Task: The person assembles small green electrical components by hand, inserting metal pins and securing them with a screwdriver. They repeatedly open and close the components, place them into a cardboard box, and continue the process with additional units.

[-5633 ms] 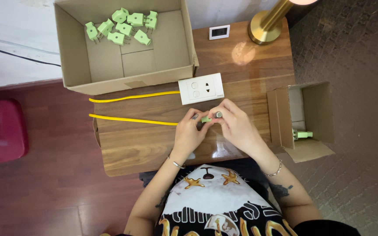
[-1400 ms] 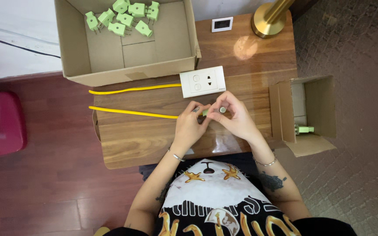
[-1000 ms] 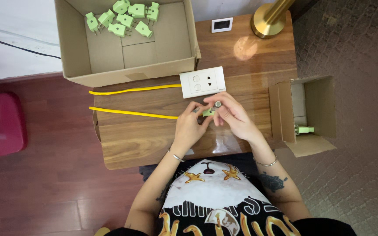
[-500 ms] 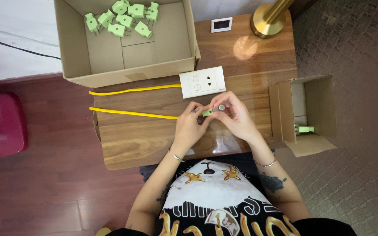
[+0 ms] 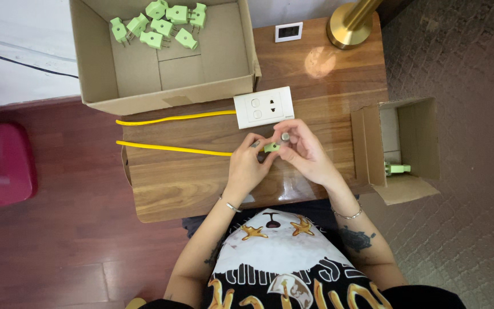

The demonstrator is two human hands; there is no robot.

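Green and small, a plug (image 5: 271,147) sits pinched between both hands above the middle of the wooden table (image 5: 190,177). The left hand (image 5: 246,169) closes thumb and forefinger on its left end, where the yellow cable (image 5: 172,149) runs in from the table's left edge. The right hand (image 5: 304,150) curls its fingers on the plug's right side; a small grey, round-ended piece (image 5: 285,137) shows at its fingertips, possibly a screwdriver tip, though it is too small to tell.

Just beyond the hands lies a white socket plate (image 5: 263,107), flat on the table, with a second run of the same yellow cable meeting its left edge. Behind that stands a large open cardboard box (image 5: 224,57) holding several loose green plugs (image 5: 158,23) clustered at its far side. A smaller cardboard box (image 5: 415,137) sits at the table's right edge, well apart from the hands, with one green plug (image 5: 397,168) inside. A brass lamp base (image 5: 350,26) and a small white display unit (image 5: 288,32) stand at the far edge of the table. A red case (image 5: 1,163) rests on the floor to the left.
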